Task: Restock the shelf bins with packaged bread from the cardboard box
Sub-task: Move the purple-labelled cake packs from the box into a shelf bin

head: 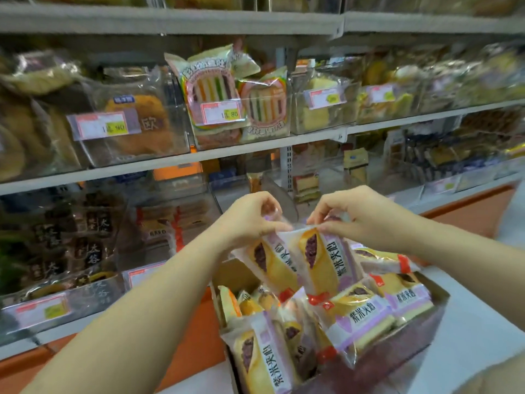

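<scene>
The left grip (250, 218) pinches the clear top seam of one packaged bread (271, 264), thumb against curled fingers. The right grip (350, 214) pinches the top seam of a second packet (318, 260) in the same way. The two grips sit close together at the same height. The two packets hang just below them, side by side and touching. Each holds a yellow roll with a dark purple filling and has a lilac band with printed characters.

Directly under both grips stands the open cardboard box (439, 294). The lower ends of the held packets reach down among the bread heaped inside it. One boxed packet (362, 317) lies slanted below the right grip, and another (262, 355) leans at the near corner below the left grip. A few smaller orange-yellow packets (244, 302) are tucked along the box wall under the left grip.

Beyond the grips rise the shelves with their clear bins. Just behind and above the grips is a low clear bin (227, 194); what it holds is too blurred to tell. A layered cake slice (305, 184) shows up and between the two grips. Well to the left of the left grip, a bin of dark packets (71, 243) carries a price label (42, 308) on its front. High above the grips, a bin of rainbow-striped sandwich packs (216, 89) has its own price tag (221, 113).
</scene>
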`<state>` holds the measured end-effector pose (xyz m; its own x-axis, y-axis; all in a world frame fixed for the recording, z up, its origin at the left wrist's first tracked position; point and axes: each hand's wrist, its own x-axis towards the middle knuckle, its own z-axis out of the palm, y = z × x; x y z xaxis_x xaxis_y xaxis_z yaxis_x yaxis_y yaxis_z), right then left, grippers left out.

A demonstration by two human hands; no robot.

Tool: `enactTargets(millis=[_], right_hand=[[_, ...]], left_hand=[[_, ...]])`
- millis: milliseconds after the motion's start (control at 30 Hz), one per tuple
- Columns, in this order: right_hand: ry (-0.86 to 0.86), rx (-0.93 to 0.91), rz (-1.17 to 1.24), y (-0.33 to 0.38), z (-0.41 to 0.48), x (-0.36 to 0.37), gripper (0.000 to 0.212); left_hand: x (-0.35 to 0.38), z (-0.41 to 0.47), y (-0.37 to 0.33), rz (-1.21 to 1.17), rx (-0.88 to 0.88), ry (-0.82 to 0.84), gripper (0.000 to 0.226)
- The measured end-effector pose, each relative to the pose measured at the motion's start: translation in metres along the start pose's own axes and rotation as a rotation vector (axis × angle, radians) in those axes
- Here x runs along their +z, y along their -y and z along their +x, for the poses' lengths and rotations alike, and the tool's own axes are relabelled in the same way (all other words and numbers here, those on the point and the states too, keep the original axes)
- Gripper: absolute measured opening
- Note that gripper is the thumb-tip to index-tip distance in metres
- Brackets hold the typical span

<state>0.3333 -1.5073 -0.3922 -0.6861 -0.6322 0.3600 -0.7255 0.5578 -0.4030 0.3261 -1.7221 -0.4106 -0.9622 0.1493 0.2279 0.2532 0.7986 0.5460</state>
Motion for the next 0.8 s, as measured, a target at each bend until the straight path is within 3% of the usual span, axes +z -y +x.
enactTargets(millis=[133, 233, 400, 700, 800], right_hand=[[-0.106, -0.007, -0.081, -0.022, -0.010, 0.010, 0.031], [-0.169, -0.019, -0.074, -0.050, -0.026, 0.016, 0.029], [-0.134, -0.058, -0.153, -0.075, -0.047, 0.025, 0.013], [-0.036, 0.043, -0.082, -0.076, -0.047, 0.022, 0.019], [-0.023, 0.034, -0.078, -0.070, -0.045, 0.024, 0.013]], left_hand=[[0.028, 0.028, -0.014, 0.022, 0.071, 0.032, 0.021], [0.044, 0.041, -0.017, -0.058, 0.074, 0.099, 0.028], [0.072, 0.047, -0.020, -0.146, 0.074, 0.221, 0.032], [0.068, 0.051, -0.025, -0.386, -0.047, 0.426, 0.018], [0.065, 0.047, -0.023, -0.499, -0.090, 0.548, 0.025]])
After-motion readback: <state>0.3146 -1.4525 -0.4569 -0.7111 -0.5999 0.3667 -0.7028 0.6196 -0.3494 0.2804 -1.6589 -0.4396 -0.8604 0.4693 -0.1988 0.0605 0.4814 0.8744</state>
